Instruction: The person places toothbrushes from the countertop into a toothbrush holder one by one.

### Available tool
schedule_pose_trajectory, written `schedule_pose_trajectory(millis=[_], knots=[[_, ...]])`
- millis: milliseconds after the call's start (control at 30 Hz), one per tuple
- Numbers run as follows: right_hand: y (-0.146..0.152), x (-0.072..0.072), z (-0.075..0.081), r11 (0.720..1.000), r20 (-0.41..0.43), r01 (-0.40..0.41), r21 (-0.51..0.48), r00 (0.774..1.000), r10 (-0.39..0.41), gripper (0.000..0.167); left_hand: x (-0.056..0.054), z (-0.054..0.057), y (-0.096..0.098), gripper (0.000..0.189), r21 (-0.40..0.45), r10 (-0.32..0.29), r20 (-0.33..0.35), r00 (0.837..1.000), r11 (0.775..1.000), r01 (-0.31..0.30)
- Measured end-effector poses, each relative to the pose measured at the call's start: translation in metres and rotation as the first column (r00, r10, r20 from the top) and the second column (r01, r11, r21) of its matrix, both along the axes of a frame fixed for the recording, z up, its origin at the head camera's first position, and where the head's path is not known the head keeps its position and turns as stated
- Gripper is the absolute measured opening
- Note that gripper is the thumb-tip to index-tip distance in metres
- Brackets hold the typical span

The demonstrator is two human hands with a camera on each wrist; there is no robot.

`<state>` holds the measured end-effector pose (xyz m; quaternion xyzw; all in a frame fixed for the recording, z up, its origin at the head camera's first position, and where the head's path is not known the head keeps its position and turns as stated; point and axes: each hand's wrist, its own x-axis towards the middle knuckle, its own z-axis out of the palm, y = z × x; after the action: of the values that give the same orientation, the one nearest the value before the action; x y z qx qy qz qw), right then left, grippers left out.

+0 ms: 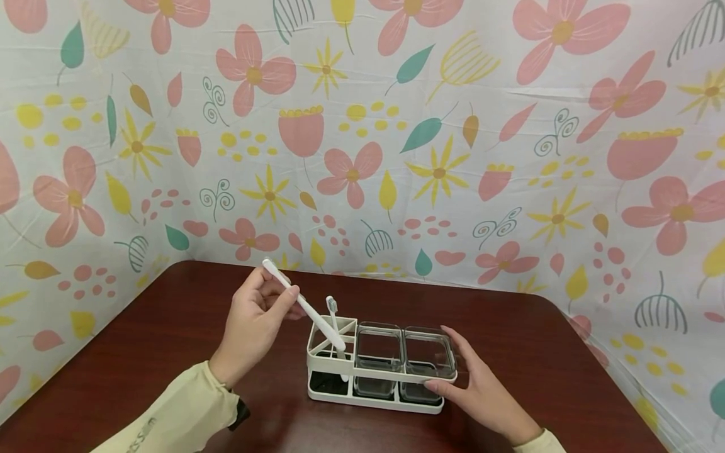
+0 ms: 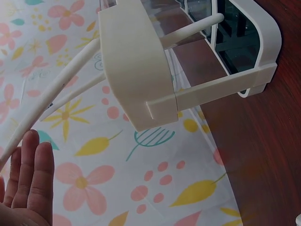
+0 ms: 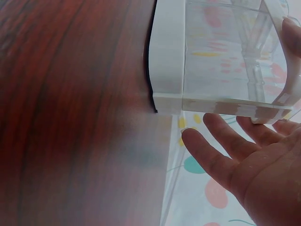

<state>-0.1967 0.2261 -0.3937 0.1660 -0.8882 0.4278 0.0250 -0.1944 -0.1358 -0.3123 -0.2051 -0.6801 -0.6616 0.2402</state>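
Observation:
My left hand (image 1: 253, 324) pinches a white toothbrush (image 1: 306, 306) between thumb and fingers. It slants, with its lower end over the divided left section of a cream toothbrush holder (image 1: 391, 374). A second toothbrush (image 1: 331, 306) stands in that section, bristles up and leaning. In the left wrist view, the held toothbrush (image 2: 56, 92) passes behind the holder's upper band (image 2: 136, 61). My right hand (image 1: 481, 389) grips the holder's right end, thumb at the front and fingers at the back. The right wrist view has its fingers (image 3: 211, 157) fanned out beside the end frame (image 3: 235, 107).
Two clear cups (image 1: 378, 345) (image 1: 428, 352) sit side by side in the holder's middle and right slots. The holder stands on a dark red-brown wooden table (image 1: 187, 327). Behind the table hangs a white curtain (image 1: 362, 157) with flowers and leaves.

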Motion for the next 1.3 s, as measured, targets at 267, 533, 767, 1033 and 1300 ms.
schedule_pose_trajectory(millis=[267, 533, 767, 1033, 1300], knots=[[0.0, 0.0, -0.001, 1.0, -0.004, 0.002, 0.002, 1.0, -0.002, 0.089, -0.005, -0.003, 0.005, 0.015, -0.048, 0.01, -0.031, 0.999, 0.999, -0.011], [0.0, 0.0, 0.0, 1.0, 0.008, 0.005, -0.005, 1.0, -0.005, 0.089, -0.008, -0.006, 0.011, 0.012, -0.07, 0.008, -0.042, 0.999, 0.997, -0.011], [0.0, 0.001, -0.001, 1.0, -0.021, 0.004, -0.003, 1.0, -0.004, 0.088, -0.008, -0.009, 0.014, 0.013, -0.11, 0.025, -0.035, 0.999, 0.994, -0.029], [0.0, 0.001, -0.002, 1.0, -0.02, 0.0, -0.009, 1.0, 0.0, 0.087, -0.008, -0.015, 0.017, 0.015, -0.167, 0.044, -0.037, 0.998, 0.985, -0.049], [0.0, 0.001, -0.003, 1.0, -0.02, -0.005, -0.016, 1.0, 0.005, 0.087, -0.005, -0.02, 0.022, 0.016, -0.178, 0.032, -0.002, 0.999, 0.984, -0.032]])
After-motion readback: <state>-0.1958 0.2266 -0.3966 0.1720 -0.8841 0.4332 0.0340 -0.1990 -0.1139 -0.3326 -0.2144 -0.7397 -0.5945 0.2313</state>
